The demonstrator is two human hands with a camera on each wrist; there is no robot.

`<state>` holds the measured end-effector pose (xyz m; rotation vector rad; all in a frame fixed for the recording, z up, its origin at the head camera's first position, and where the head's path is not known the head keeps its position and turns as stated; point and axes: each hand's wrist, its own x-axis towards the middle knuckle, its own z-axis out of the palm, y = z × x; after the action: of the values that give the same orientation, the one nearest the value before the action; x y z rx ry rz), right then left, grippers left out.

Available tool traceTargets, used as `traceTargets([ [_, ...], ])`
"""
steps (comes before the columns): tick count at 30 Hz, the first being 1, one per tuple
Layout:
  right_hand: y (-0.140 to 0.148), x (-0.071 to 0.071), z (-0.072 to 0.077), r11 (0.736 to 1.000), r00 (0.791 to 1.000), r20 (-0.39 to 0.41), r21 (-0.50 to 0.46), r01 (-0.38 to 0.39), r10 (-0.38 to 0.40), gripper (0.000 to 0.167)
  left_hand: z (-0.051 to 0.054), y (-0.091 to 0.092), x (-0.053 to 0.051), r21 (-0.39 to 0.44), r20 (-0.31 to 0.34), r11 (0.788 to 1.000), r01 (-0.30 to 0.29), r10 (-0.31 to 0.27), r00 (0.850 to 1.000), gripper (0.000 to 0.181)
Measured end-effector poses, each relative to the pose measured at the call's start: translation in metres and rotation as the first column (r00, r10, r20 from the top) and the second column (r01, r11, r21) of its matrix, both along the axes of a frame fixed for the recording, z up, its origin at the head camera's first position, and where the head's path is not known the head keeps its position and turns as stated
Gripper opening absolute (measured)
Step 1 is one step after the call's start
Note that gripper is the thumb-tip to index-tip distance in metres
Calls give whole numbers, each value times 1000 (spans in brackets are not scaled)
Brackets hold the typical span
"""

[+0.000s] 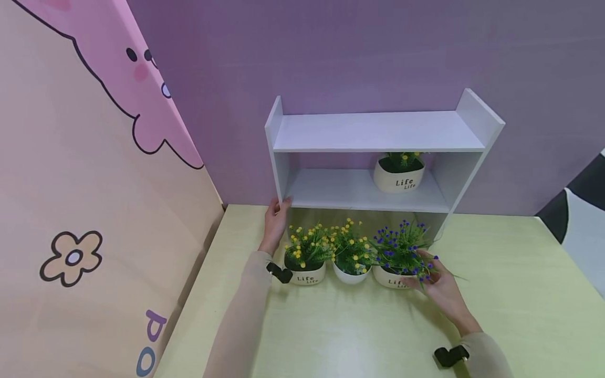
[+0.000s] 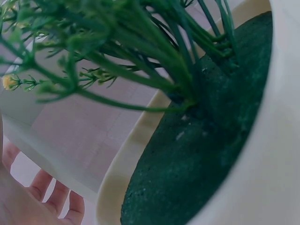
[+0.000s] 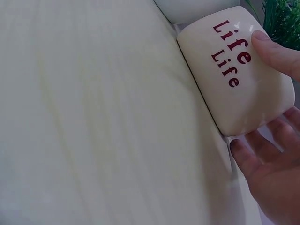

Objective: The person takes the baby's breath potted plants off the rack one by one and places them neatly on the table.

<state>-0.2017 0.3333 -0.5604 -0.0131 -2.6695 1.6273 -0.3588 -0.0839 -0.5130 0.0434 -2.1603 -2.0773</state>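
Note:
My left hand (image 1: 275, 226) grips the lower left side panel of a white two-tier shelf (image 1: 366, 191), thumb on the inner side. In the left wrist view, curled fingers (image 2: 56, 194) show beside the panel. My right hand (image 1: 439, 291) holds the right-hand pot of blue flowers (image 1: 399, 252). The right wrist view shows the thumb on the front of this cream "Life" pot (image 3: 234, 79) and the fingers round its side. To its left stand a round white pot of yellow flowers (image 1: 351, 275) and a cream pot of yellow flowers (image 1: 307, 275), close by my left wrist.
Another cream "Life" pot (image 1: 399, 181) sits on the shelf's lower board at the right, its plant partly hidden by the upper board. Behind the shelf rises a purple wall (image 1: 331, 52). A patterned panel (image 1: 94, 184) borders the pale table (image 1: 331, 336) at left. Black-and-white objects (image 1: 581, 210) stand at far right.

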Motion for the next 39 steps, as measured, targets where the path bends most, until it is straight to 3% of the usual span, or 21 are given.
traceTargets([
  [4,0,-2,1,1000,1000,21,8,8,-8,89,1,1,0,0,-13,1000,-1,1,1000,59],
  [13,-1,-1,3,1000,1000,-12,-7,-10,10,81,2,1,-1,-17,-20,1000,-9,8,1000,58],
  [25,1,3,8,994,997,-28,-81,-74,72,89,1,0,-2,-9,-19,1000,0,0,1000,59],
  [30,4,4,5,996,997,-22,-51,-73,72,90,0,1,0,-4,-3,1000,5,-5,1000,58],
  [34,6,6,5,997,996,-59,-44,-69,66,88,0,1,0,-1,1,1000,1,-1,1000,58],
  [39,4,5,8,992,989,-133,-100,-77,64,80,1,1,1,3,-3,1000,-4,4,1000,58],
])
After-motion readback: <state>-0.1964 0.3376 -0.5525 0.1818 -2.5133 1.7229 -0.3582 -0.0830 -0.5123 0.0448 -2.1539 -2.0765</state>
